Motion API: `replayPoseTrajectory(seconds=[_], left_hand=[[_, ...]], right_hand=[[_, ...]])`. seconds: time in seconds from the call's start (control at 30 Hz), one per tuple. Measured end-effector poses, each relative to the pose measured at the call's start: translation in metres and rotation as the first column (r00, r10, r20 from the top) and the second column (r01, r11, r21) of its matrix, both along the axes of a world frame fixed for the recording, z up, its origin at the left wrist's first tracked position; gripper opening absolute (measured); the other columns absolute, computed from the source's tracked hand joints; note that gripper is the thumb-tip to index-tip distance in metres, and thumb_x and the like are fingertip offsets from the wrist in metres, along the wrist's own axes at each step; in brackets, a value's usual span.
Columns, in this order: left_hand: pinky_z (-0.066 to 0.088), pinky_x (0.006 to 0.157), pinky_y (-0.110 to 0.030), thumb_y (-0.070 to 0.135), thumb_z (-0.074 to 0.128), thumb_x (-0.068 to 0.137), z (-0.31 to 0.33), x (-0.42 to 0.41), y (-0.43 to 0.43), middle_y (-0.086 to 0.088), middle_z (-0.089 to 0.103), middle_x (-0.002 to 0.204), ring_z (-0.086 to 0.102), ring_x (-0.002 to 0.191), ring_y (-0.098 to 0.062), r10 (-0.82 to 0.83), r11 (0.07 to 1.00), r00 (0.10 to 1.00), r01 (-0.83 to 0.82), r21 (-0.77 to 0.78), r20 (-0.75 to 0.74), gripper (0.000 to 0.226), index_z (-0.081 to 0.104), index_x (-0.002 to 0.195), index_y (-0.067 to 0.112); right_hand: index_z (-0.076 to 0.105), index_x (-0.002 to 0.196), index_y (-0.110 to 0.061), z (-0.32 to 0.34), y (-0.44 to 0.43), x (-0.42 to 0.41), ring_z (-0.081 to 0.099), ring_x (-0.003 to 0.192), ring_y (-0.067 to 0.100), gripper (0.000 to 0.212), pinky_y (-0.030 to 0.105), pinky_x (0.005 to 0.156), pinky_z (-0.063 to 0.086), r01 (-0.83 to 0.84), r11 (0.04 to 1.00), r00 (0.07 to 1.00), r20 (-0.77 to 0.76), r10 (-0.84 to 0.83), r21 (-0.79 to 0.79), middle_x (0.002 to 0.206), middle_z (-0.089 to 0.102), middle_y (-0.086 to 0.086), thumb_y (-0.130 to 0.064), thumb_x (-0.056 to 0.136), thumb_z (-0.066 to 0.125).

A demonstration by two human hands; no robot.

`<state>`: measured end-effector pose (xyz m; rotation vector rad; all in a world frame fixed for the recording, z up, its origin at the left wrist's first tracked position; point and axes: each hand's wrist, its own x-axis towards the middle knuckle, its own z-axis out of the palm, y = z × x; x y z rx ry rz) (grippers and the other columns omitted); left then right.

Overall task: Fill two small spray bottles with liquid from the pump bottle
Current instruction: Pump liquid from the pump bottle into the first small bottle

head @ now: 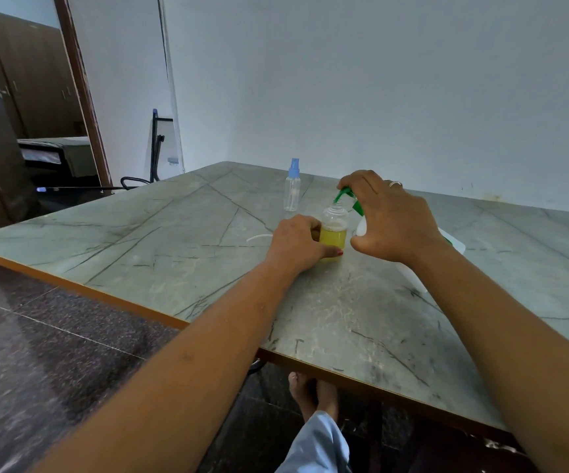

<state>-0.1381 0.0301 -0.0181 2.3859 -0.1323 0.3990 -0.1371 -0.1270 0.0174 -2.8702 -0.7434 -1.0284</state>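
Small clear bottle, open-mouthed, upright on the table, roughly half full of yellow liquid with a pale foam line on top; left hand wrapped around its lower body, fingers closed on it, thumb with red nail at the base. Pump bottle, white body, green pump head, mostly hidden under the right hand, which curls over the pump head with fingers closed on it; green spout angled down just above the open mouth. Ring on one right finger. Second spray bottle, clear, slim, cylindrical, blue spray cap fitted, standing upright farther back, apart from both hands; appears empty. Thin clear tube lying flat just left of the left hand. Table surface grey-green, marble-patterned with dark veins, smooth, orange-brown edging. Floor dark speckled stone. Plain pale wall behind; brown door frame at left.
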Motion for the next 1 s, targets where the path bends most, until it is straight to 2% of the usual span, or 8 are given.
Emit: replayPoseTrajectory(seconds=[0.1, 0.17, 0.3, 0.43, 0.53, 0.63, 0.73, 1.0], left_hand=[[0.048, 0.093, -0.028, 0.041, 0.075, 0.074, 0.0002, 0.0008, 0.0005, -0.005, 0.065, 0.116, 0.060, 0.103, -0.018, 0.005, 1.000, 1.000, -0.005, -0.005, 0.002, 0.059, 0.059, 0.122, 0.011], [0.048, 0.093, -0.029, 0.041, 0.076, 0.073, -0.0001, 0.0012, 0.0008, -0.005, 0.065, 0.116, 0.061, 0.102, -0.018, 0.005, 1.000, 1.000, -0.005, -0.005, 0.005, 0.059, 0.060, 0.121, 0.011], [0.046, 0.093, -0.027, 0.039, 0.077, 0.073, -0.0004, 0.0006, 0.0010, -0.004, 0.064, 0.118, 0.060, 0.104, -0.017, -0.007, 1.000, 1.000, 0.007, 0.011, 0.007, 0.062, 0.058, 0.125, 0.011], [0.046, 0.093, -0.027, 0.039, 0.077, 0.073, 0.0009, -0.0016, 0.0008, -0.005, 0.064, 0.119, 0.060, 0.105, -0.017, -0.014, 1.000, 1.000, 0.014, 0.011, 0.000, 0.063, 0.057, 0.126, 0.011], [0.047, 0.093, -0.028, 0.038, 0.077, 0.073, 0.0006, -0.0018, 0.0009, -0.005, 0.065, 0.117, 0.060, 0.104, -0.017, -0.015, 1.000, 1.000, 0.015, 0.006, 0.003, 0.061, 0.058, 0.124, 0.011], [0.047, 0.092, -0.028, 0.039, 0.077, 0.073, 0.0008, -0.0006, 0.0011, -0.005, 0.065, 0.116, 0.061, 0.103, -0.017, -0.006, 1.000, 1.000, 0.006, -0.003, -0.001, 0.060, 0.059, 0.123, 0.011], [0.047, 0.092, -0.027, 0.040, 0.076, 0.073, 0.0006, -0.0002, 0.0005, -0.005, 0.065, 0.116, 0.061, 0.103, -0.017, -0.001, 1.000, 1.000, 0.001, 0.001, 0.002, 0.060, 0.059, 0.123, 0.011], [0.047, 0.094, -0.028, 0.040, 0.076, 0.073, 0.0005, -0.0008, 0.0008, -0.005, 0.064, 0.118, 0.059, 0.105, -0.018, -0.011, 1.000, 1.000, 0.011, 0.016, 0.003, 0.062, 0.058, 0.125, 0.011]], right_hand=[[0.030, 0.140, -0.030, 0.0005, 0.0010, -0.0003, 0.057, 0.104, 0.024, 0.087, 0.033, 0.070, 0.053, 0.006, 1.000, 1.000, -0.010, -0.007, -0.021, 0.141, 0.041, -0.007, -0.037, 0.065, 0.073], [0.029, 0.142, -0.031, 0.0012, 0.0012, -0.0008, 0.057, 0.105, 0.025, 0.089, 0.034, 0.071, 0.054, 0.013, 1.000, 1.000, -0.013, -0.013, -0.021, 0.141, 0.041, -0.006, -0.038, 0.065, 0.074], [0.042, 0.126, -0.027, 0.0020, -0.0006, -0.0019, 0.055, 0.089, 0.018, 0.072, 0.026, 0.059, 0.042, 0.008, 1.000, 1.000, -0.006, -0.008, 0.019, 0.123, 0.048, -0.006, -0.034, 0.063, 0.075], [0.044, 0.120, -0.024, 0.0043, 0.0018, -0.0013, 0.047, 0.083, 0.014, 0.065, 0.025, 0.059, 0.037, 0.011, 0.999, 1.000, 0.001, -0.011, 0.031, 0.116, 0.049, -0.004, -0.035, 0.063, 0.074], [0.043, 0.122, -0.025, 0.0022, 0.0024, -0.0006, 0.052, 0.085, 0.018, 0.067, 0.026, 0.059, 0.041, 0.017, 1.000, 1.000, 0.006, -0.017, 0.023, 0.119, 0.049, -0.005, -0.035, 0.063, 0.073], [0.039, 0.129, -0.027, 0.0001, 0.0032, -0.0006, 0.058, 0.090, 0.022, 0.075, 0.032, 0.064, 0.053, 0.018, 1.000, 1.000, 0.009, -0.018, -0.004, 0.128, 0.048, -0.006, -0.037, 0.064, 0.074], [0.038, 0.129, -0.028, 0.0011, 0.0038, -0.0012, 0.058, 0.092, 0.022, 0.076, 0.034, 0.067, 0.055, 0.021, 1.000, 1.000, 0.000, -0.021, 0.004, 0.128, 0.048, -0.006, -0.037, 0.063, 0.074], [0.043, 0.120, -0.026, 0.0034, 0.0035, -0.0001, 0.054, 0.089, 0.019, 0.065, 0.026, 0.058, 0.039, 0.038, 0.999, 0.999, -0.003, -0.038, 0.022, 0.117, 0.049, -0.006, -0.034, 0.064, 0.073]])
